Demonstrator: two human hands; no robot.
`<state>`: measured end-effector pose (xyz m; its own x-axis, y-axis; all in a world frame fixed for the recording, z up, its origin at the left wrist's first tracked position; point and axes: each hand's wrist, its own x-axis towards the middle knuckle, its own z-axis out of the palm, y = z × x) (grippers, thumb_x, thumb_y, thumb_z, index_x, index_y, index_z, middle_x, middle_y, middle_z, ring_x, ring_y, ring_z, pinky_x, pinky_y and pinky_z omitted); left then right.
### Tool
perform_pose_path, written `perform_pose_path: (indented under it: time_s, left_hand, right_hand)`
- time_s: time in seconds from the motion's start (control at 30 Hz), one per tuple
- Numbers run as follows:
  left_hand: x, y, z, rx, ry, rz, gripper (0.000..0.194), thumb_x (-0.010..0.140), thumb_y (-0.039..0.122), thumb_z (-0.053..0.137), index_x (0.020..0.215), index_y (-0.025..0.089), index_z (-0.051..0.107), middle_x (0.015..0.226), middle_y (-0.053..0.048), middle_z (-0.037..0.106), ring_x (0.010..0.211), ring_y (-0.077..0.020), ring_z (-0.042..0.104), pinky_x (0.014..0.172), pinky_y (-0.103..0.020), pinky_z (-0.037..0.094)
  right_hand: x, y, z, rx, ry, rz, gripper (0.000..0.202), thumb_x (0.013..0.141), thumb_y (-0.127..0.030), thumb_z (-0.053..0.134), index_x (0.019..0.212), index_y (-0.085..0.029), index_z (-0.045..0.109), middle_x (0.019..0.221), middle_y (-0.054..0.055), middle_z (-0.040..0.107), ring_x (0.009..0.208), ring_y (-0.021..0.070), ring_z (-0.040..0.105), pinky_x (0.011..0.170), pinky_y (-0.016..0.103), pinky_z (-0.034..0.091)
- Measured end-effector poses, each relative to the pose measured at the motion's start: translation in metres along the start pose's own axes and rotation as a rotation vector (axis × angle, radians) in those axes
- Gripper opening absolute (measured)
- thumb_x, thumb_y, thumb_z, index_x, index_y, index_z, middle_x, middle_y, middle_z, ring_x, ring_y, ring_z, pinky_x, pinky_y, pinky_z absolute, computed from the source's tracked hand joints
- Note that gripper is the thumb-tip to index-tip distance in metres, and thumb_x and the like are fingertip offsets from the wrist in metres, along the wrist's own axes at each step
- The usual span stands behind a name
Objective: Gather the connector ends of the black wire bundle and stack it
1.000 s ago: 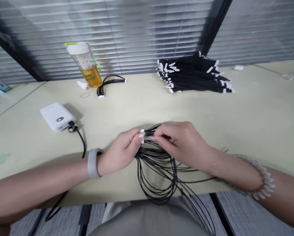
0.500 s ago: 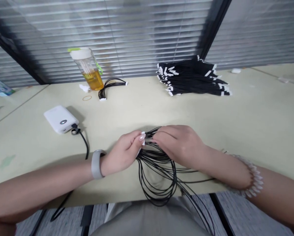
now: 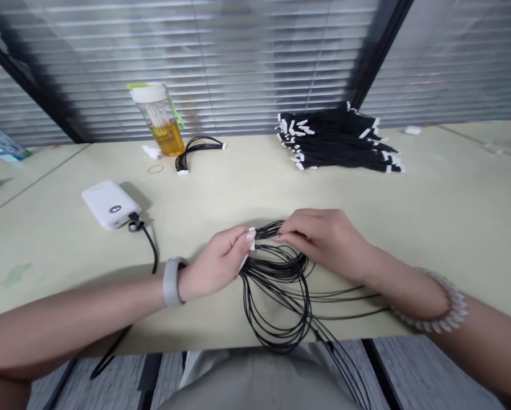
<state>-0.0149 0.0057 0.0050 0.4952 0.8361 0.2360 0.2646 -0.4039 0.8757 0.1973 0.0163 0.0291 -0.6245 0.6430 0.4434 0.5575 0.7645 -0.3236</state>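
Note:
Pinched between the thumb and fingers of my left hand (image 3: 221, 259) is a white connector (image 3: 252, 239) at the end of a bundle of thin black wires (image 3: 281, 265). My right hand (image 3: 326, 242) is closed on the upper strands, a short way right of the connector; its fingertips partly hide them. Below the hands, more of the wires hang in loops over the table's front edge, and some trail off to the right under my right forearm. A second white piece shows just below my left fingers, partly covered.
A large pile of black cables with white connectors (image 3: 338, 139) lies at the back right. A bottle of amber liquid (image 3: 165, 128), a short wire harness (image 3: 199, 145) and a rubber band (image 3: 155, 169) are at the back left. A white power bank (image 3: 111, 204) with a black cord sits left.
My right hand has slid right along the upper wires, away from the connector, separating them from the lower loops. My left hand keeps its grip. The view has shifted slightly.

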Motion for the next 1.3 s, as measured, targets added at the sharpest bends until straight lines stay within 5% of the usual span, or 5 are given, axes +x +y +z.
perform_pose_path:
  time_s: [0.2, 0.37, 0.57, 0.73, 1.3]
  left_hand:
    - [0.001, 0.001, 0.000, 0.002, 0.076, -0.062, 0.037, 0.094, 0.040, 0.035, 0.065, 0.018, 0.039, 0.057, 0.005, 0.037, 0.050, -0.0090, 0.035, 0.048, -0.022, 0.034]
    - [0.001, 0.001, 0.000, 0.037, 0.131, -0.096, 0.040, 0.094, 0.044, 0.033, 0.065, 0.018, 0.042, 0.056, 0.004, 0.039, 0.049, -0.0092, 0.038, 0.047, -0.022, 0.035]
    - [0.002, -0.003, -0.001, 0.014, 0.133, -0.116, 0.040, 0.093, 0.046, 0.034, 0.066, 0.018, 0.042, 0.054, 0.005, 0.038, 0.046, -0.0091, 0.038, 0.044, -0.021, 0.035]
    - [0.003, -0.004, -0.001, 0.073, 0.142, -0.058, 0.037, 0.095, 0.039, 0.034, 0.065, 0.018, 0.042, 0.058, 0.004, 0.040, 0.052, -0.0094, 0.037, 0.049, -0.022, 0.036]
    - [0.001, -0.003, 0.001, 0.071, 0.120, -0.046, 0.035, 0.095, 0.036, 0.034, 0.065, 0.018, 0.040, 0.057, 0.005, 0.036, 0.052, -0.0092, 0.035, 0.049, -0.022, 0.033]
  right_hand:
    - [-0.004, 0.004, -0.007, -0.156, -0.028, 0.093, 0.025, 0.077, -0.030, 0.064, 0.095, -0.017, 0.053, 0.088, 0.006, 0.059, 0.073, 0.0167, 0.056, 0.060, 0.027, 0.042]
    - [-0.009, -0.019, -0.020, -0.096, 0.166, 0.103, 0.023, 0.076, -0.029, 0.061, 0.066, -0.020, 0.043, 0.060, -0.002, 0.048, 0.054, 0.0106, 0.043, 0.050, 0.024, 0.033]
    - [-0.010, -0.035, -0.012, 0.340, -0.264, 0.253, 0.031, 0.083, -0.020, 0.052, 0.055, -0.018, 0.038, 0.049, -0.007, 0.038, 0.046, 0.0059, 0.031, 0.044, 0.021, 0.027]
    - [-0.006, -0.030, 0.003, 0.475, -0.396, 0.320, 0.028, 0.088, -0.024, 0.045, 0.061, -0.018, 0.046, 0.057, -0.005, 0.045, 0.054, 0.0075, 0.039, 0.052, 0.021, 0.033]
    - [-0.003, -0.033, 0.011, 0.515, -0.329, 0.311, 0.017, 0.080, -0.011, 0.045, 0.066, -0.017, 0.052, 0.062, -0.006, 0.052, 0.058, 0.0058, 0.044, 0.055, 0.017, 0.036]
